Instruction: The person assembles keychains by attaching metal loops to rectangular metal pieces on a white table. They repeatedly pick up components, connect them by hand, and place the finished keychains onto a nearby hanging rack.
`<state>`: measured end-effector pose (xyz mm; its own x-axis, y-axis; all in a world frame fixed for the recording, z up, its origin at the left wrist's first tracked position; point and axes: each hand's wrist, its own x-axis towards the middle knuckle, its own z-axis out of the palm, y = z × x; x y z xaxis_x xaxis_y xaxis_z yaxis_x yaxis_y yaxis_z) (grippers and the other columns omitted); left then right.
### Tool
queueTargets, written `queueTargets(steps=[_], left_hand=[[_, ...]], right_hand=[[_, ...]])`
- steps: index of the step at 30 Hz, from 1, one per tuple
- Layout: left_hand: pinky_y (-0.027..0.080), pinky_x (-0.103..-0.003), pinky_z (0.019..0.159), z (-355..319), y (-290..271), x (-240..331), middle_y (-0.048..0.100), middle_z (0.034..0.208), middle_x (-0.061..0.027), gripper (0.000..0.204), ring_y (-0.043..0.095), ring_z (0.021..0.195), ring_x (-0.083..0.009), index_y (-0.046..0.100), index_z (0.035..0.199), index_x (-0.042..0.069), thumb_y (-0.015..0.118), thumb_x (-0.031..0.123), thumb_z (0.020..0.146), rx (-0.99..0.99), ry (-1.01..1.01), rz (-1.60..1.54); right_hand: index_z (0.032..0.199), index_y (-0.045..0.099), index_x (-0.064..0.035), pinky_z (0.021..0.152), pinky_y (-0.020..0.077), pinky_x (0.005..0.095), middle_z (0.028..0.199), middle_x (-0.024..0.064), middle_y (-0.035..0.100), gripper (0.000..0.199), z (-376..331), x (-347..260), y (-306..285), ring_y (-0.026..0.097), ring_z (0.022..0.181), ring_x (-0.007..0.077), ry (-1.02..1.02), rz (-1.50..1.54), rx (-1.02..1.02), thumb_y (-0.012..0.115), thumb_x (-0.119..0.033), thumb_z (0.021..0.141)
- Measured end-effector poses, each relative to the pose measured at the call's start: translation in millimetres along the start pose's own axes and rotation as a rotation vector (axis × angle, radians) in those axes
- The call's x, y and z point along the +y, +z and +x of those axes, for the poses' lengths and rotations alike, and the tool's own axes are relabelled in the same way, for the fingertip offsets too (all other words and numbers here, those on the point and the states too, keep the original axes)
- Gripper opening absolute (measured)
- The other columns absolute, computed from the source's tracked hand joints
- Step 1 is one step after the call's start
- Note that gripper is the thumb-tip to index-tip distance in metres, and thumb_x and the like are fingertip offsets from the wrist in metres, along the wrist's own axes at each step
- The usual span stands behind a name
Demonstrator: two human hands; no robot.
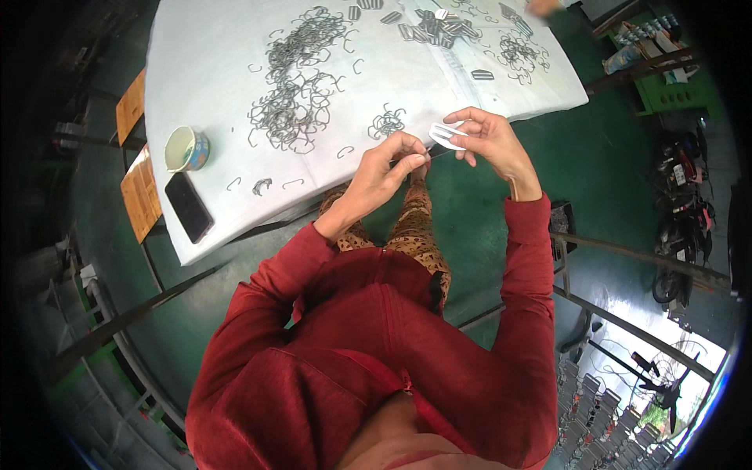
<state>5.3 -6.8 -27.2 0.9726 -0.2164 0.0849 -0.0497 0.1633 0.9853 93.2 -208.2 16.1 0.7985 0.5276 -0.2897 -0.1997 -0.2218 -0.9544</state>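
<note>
My right hand (495, 147) is closed on a small white slotted plate (440, 135), pinched between thumb and fingers just off the table's near edge. My left hand (385, 174) is beside it, thumb and forefinger pressed together. A thin, wire-like line shows between the two hands, but what the left fingers hold is too small to make out. On the white-covered table (227, 86), a small heap of bent wire hooks (388, 123) lies just beyond my left hand. A long heap of similar hooks (288, 113) spreads farther off to the left.
Striped slotted pieces (439, 30) are piled at the far side, with more hooks (521, 53) to their right. A paper cup (188, 149) and a black phone (188, 206) stand at the left edge. Part of another person's hand (542, 8) shows at the far right corner.
</note>
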Motion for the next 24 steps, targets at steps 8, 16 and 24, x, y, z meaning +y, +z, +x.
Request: queueTargets(steps=[8, 16, 24], left_hand=[[0.044, -0.024, 0.074, -3, 0, -5, 0.060, 0.089, -0.0028, 0.009, 0.053, 0.080, -0.0087, 0.054, 0.095, 0.001, 0.052, 0.009, 0.091, 0.015, 0.000, 0.067], [0.044, -0.024, 0.075, -11, -1, -7, 0.060, 0.089, -0.0029, 0.009, 0.053, 0.082, -0.0085, 0.055, 0.095, 0.002, 0.051, 0.008, 0.091, 0.052, -0.004, 0.001], [0.046, -0.024, 0.074, -7, -5, -14, 0.061, 0.090, -0.0041, 0.010, 0.055, 0.083, -0.0094, 0.056, 0.096, 0.001, 0.053, 0.008, 0.091, 0.052, 0.062, 0.094]], right_hand=[[0.099, 0.064, 0.0011, 0.054, 0.0424, 0.0199, 0.074, 0.0062, 0.063, 0.026, 20, 26, -1, 0.054, 0.060, 0.0080, -0.184, 0.152, 0.157, 0.068, -0.001, 0.074], [0.090, 0.068, 0.0006, 0.062, 0.0434, 0.0220, 0.082, 0.0078, 0.063, 0.014, 76, 55, 2, 0.056, 0.067, 0.0118, -0.231, 0.134, 0.438, 0.063, -0.005, 0.078], [0.104, 0.061, 0.0069, 0.064, 0.0450, 0.0237, 0.083, 0.0098, 0.065, 0.025, 49, 46, 20, 0.059, 0.073, 0.0128, -0.265, 0.392, 0.272, 0.061, -0.006, 0.083]])
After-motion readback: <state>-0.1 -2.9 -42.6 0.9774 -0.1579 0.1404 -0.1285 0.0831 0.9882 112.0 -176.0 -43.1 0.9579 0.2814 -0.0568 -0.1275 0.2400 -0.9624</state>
